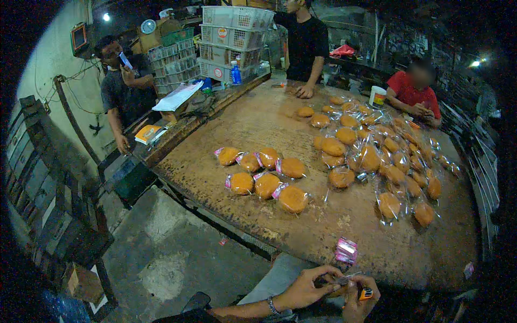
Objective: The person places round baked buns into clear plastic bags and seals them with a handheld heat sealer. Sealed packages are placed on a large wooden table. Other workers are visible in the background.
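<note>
At the table's near edge, my left hand (pixel 319 284) pinches a piece of clear plastic (pixel 348 278), seemingly the end of a bag. My right hand (pixel 360 296) meets it from the other side, its fingers around a small orange-and-black tool (pixel 366 294) that I cannot identify for certain. Something brownish below the fingers is mostly hidden. Just beyond my hands lies a small stack of pink labels (pixel 346 250). Bagged round buns with pink labels on their ends, such as the nearest one (pixel 293 199), lie in two rows mid-table.
A large heap of bagged buns (pixel 369 157) covers the wooden table's (pixel 258 121) right side. A white tub (pixel 377 97) stands behind it. Stacked plastic crates (pixel 232 52) rise at the back. Three people (pixel 307 44) are around the table, one holding a phone (pixel 125 60).
</note>
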`<act>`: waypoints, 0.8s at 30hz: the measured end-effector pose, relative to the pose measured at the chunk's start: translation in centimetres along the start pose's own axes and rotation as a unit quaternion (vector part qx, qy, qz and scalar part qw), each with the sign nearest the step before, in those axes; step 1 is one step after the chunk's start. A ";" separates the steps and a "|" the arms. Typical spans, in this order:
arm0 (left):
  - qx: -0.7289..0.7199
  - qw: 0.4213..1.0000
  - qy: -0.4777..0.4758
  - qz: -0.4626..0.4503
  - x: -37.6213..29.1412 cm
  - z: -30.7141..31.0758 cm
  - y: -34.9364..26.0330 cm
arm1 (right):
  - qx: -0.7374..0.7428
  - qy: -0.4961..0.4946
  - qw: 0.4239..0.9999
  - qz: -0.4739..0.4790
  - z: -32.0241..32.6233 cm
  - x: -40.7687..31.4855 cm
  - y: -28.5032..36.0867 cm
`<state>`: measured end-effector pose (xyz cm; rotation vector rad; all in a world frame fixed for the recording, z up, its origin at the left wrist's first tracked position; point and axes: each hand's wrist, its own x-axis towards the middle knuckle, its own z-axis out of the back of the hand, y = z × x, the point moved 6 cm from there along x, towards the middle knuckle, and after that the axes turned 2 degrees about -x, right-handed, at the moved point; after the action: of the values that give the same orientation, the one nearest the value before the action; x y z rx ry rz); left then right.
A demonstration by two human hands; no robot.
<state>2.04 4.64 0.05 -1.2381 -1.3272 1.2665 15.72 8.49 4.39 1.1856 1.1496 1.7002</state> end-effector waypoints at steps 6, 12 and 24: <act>0.053 0.991 0.019 -0.125 0.5 0.2 -1.7 | -0.118 0.069 0.991 -0.002 -0.7 0.8 2.2; -0.041 0.995 -0.019 -0.084 0.8 0.3 -1.8 | 0.023 0.022 0.999 -0.010 -0.2 0.6 0.8; 0.015 0.994 -0.107 -0.018 1.5 1.2 -0.5 | -0.172 0.032 0.981 0.084 -1.7 2.0 -0.8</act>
<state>0.69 6.02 0.41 -1.0755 -1.4690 1.4193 13.58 10.10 3.92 1.0395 0.7645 1.9822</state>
